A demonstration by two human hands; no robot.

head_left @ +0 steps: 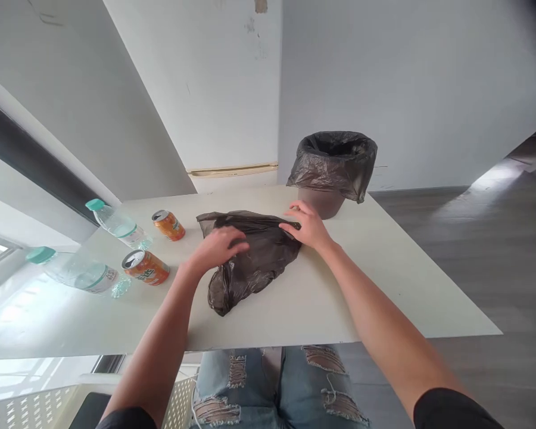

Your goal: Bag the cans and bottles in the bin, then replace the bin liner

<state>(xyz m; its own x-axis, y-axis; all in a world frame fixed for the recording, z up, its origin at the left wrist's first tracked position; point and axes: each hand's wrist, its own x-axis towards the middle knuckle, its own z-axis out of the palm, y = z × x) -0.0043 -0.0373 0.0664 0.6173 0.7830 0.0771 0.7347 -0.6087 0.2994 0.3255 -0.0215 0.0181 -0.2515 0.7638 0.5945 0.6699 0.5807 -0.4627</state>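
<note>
Holding left hand [218,247] and right hand [310,226] apart, fingers parted, at a dark bag [259,256], long axis aslant, crumpled tail pointing toward near edge of table [312,301].

The black sleeves [453,410] leave the forearms [379,310] and hands [311,229] bare. Those faded blue jeans [295,387] are ripped on both legs, pale frayed threads crossing the slits, one loose strand trailing on the right.

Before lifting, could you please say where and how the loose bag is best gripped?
The loose bag is probably best pinched at both ends of its far edge, from left and right: it lies limp and spread, that edge stretching sideways.
</note>
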